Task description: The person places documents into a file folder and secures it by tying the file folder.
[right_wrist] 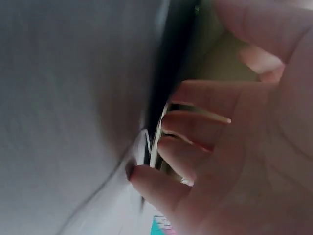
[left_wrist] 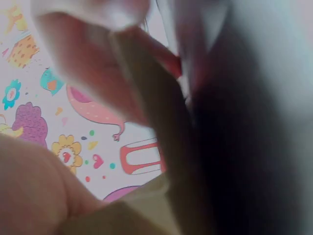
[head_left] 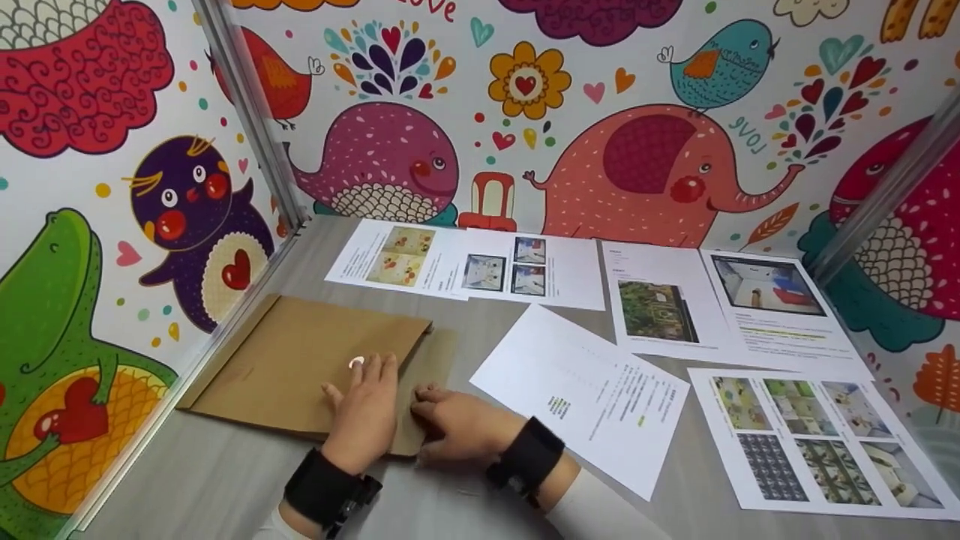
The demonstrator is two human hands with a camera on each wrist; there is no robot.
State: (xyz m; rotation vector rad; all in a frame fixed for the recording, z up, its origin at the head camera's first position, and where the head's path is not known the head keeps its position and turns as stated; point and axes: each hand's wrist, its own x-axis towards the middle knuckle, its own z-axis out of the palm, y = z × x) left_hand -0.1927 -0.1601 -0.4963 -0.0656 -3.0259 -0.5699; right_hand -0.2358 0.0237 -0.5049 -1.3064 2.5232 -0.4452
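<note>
Brown envelope is lying on the grey tabletop, left of centre in the head view. The left hand is resting on it, fingers nearly straight and gripping nothing, tips at a white round fastener that only this view is showing. The right hand is curling its fingers about the envelope's right-hand edge. Printed sheets are spreading rightward, and cartoon-covered walls are standing behind and alongside.

Sideways, the left wrist view is showing a brown edge close against blurred fingers, with a printed elephant and flower appearing beyond; whose fingers, I cannot tell.

The right wrist view is revealing the right palm, its fingers bending slightly apart, the little finger reaching the tabletop.
</note>
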